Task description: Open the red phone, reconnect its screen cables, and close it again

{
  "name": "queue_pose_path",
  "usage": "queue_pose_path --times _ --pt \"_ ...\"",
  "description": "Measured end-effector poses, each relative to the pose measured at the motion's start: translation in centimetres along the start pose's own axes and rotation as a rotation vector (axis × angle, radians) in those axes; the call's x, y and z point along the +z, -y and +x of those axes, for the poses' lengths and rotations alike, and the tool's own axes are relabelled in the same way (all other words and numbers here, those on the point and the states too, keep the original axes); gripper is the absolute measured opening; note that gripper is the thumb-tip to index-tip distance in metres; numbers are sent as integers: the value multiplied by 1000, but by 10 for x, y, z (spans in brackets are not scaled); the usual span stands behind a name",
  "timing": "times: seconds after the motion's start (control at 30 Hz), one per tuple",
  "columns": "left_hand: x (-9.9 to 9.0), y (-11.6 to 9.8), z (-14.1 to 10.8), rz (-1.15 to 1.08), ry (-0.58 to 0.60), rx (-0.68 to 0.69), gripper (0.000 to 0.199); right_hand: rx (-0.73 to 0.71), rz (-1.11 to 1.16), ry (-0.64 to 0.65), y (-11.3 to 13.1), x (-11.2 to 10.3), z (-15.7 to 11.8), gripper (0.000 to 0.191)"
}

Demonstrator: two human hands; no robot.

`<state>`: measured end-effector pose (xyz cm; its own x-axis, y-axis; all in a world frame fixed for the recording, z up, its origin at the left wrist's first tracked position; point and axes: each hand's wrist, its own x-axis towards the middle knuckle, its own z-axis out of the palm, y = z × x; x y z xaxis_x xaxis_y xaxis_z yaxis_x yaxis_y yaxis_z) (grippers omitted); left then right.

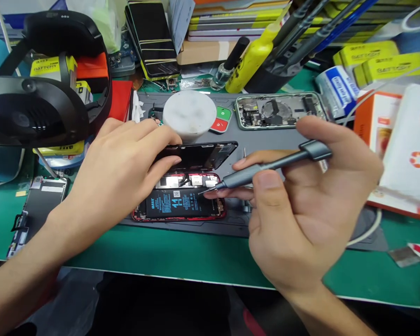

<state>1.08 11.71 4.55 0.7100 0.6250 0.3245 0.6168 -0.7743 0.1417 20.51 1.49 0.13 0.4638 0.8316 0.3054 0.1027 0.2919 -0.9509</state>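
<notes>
Left hand (115, 163): thumb and fingers pinched narrow on the left end of the screen (199, 156), tilted up, I'd guess to expose the insides without straining the dark flex
Right hand (301, 219): wrapped round a grey screwdriver (245, 176), index finger by the rear cap, probably for steady pressure and easy twisting
Driver tip: slanted in over the right part of the battery (175, 204), can't tell if it's touching
Red phone body (222, 211): flat under the raised screen on the grey mat (269, 144), battery marked 11 facing up
In the way: screen overhangs the body's far edge, left hand hides the left end, white round tub (189, 112) sits right behind
Far side of mat: 1 opened phone shell (280, 111), parts showing
Left side: black headset (17, 107) crowding the green desk (161, 254), loose phone part (44, 200) near the forearm
Right side: pale cable (371, 228) looping by the wrist, might snag
</notes>
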Motion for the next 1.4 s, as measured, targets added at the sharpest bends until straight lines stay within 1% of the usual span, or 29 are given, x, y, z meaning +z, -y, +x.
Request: queue_pose_path --times 0.17,0.27,0.3,0.4,0.43,0.47,0.5,0.57,0.6,0.7,0.8,0.9,1.0,1.17,1.4 --pt "6 3 0 26 -17 13 20 176 88 35 5 -1 2 35" --pt "1 1 -4 18 -30 -4 24 226 152 33 5 -3 5 35" --pt "-3 -2 -7 24 -55 -18 27 248 174 31 5 -4 6 36" --pt "-13 -18 -25 30 -191 -71 29 298 250 47 9 -7 6 43" --pt "-15 -25 -32 -20 -232 -77 25 312 276 61 10 -8 4 45" --pt "-15 -32 -40 -121 -231 -85 22 326 301 75 12 -8 2 48" --pt "-13 -39 -47 -240 -205 -106 22 340 322 86 14 -8 -2 49" --pt "-5 -51 -60 -409 -136 -134 31 364 355 94 16 -6 -9 50" --pt "-1 -55 -64 -476 -134 -151 31 367 370 92 17 -5 -13 50" --pt "12 -63 -71 -688 -138 -213 23 360 396 75 15 1 -21 50" --pt "17 -67 -72 -847 -128 -248 21 366 402 76 11 4 -24 49" --pt "16 -67 -71 -862 -149 -243 22 379 419 90 9 4 -24 49" --pt "16 -67 -70 -856 -145 -240 21 388 423 95 9 3 -24 48" --pt "20 -66 -70 -855 -167 -190 22 381 418 106 9 1 -24 47" --pt "22 -68 -67 -832 -182 -166 22 393 427 102 9 0 -25 47"
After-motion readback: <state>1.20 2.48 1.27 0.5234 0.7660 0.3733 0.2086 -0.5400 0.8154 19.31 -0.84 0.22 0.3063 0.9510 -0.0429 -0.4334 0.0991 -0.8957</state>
